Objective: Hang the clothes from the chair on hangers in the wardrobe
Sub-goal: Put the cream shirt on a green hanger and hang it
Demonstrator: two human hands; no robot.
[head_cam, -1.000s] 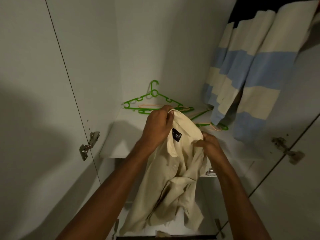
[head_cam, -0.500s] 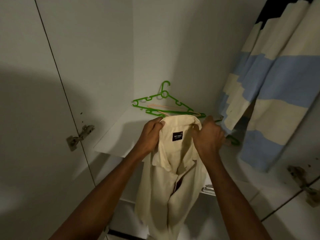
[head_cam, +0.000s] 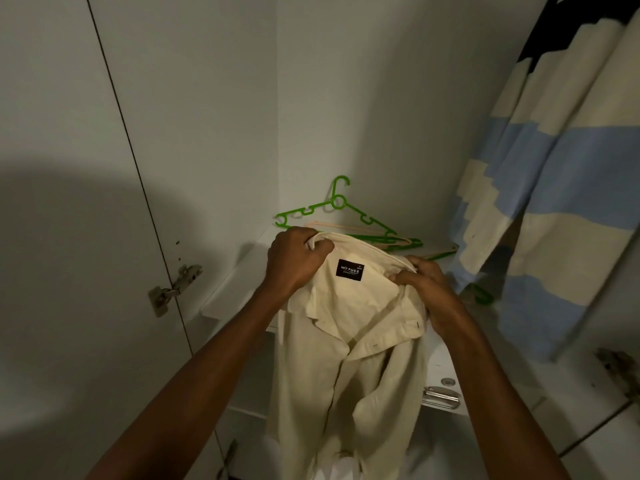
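A cream shirt [head_cam: 353, 358] with a black neck label hangs open in front of me over the white wardrobe shelf [head_cam: 228, 282]. My left hand [head_cam: 294, 261] grips the left side of its collar, and my right hand [head_cam: 426, 282] pinches the collar's right side. The collar is spread between both hands with the label facing me. Behind the shirt, a green hanger [head_cam: 332, 209] leans in the back corner of the shelf, with a pale orange hanger [head_cam: 346, 226] lying under it. Part of another green hanger [head_cam: 483, 294] shows to the right of my right hand.
A striped blue, cream and dark garment [head_cam: 554, 188] hangs at the right inside the wardrobe. The open left door carries a metal hinge [head_cam: 173, 285]; a second hinge [head_cam: 620, 368] is at the right. A metal drawer handle [head_cam: 441, 398] sits below the shelf edge.
My hands have moved apart along the collar and spread it wide, so the label shows fully. One second ago the shirt was bunched between them.
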